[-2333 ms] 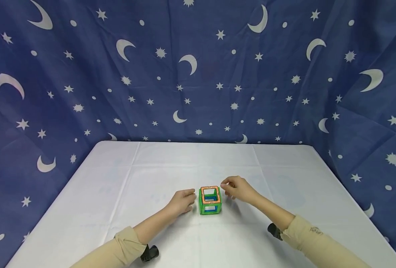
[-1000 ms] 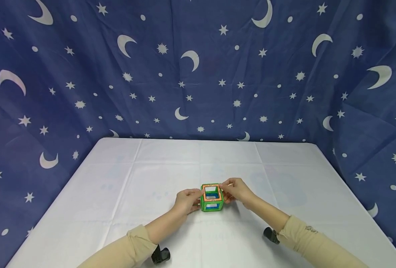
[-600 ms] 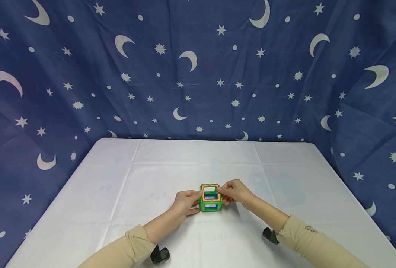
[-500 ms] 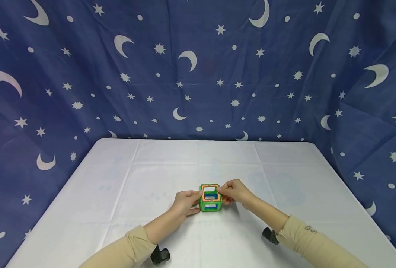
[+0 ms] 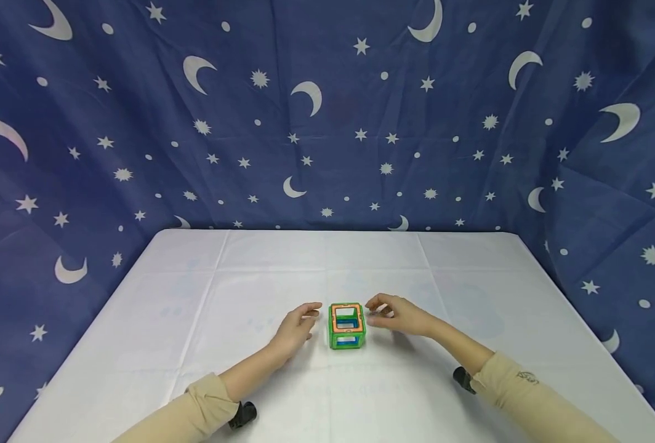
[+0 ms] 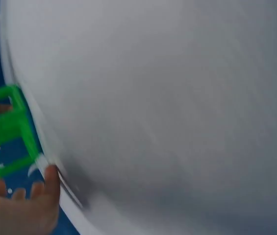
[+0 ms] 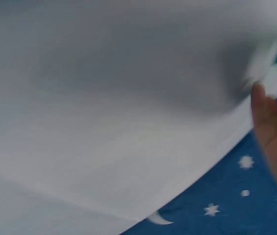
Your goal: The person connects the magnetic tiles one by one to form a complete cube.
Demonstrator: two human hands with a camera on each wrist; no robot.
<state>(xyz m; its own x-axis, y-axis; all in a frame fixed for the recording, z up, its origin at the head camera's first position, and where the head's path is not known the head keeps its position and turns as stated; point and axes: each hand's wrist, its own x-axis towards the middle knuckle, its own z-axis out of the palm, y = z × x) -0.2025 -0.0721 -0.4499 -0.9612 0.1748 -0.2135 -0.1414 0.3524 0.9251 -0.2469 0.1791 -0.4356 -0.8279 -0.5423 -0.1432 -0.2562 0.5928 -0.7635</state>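
Observation:
A small cube of magnetic tiles stands on the white table in the head view, its top an orange square frame (image 5: 347,317) and its sides green frames (image 5: 347,341). Blue shows through the openings, low inside the cube. To its left is my left hand (image 5: 293,331), fingers loosely bent and a small gap away from the cube. On the opposite side my right hand (image 5: 402,315) is also apart from it, thumb and fingers spread toward the cube. The left wrist view shows the green cube (image 6: 6,129) beyond my fingertips; in the right wrist view only its edge appears.
The white-covered table (image 5: 261,258) reaches back to a dark blue curtain (image 5: 338,123) printed with moons and stars. A black wrist camera is strapped under each sleeve, the left one (image 5: 243,415) and the right one (image 5: 463,379).
Half a second ago both hands gripped the cube by its sides. They have let go and drawn apart, left hand leftward and right hand rightward, while the cube stays standing.

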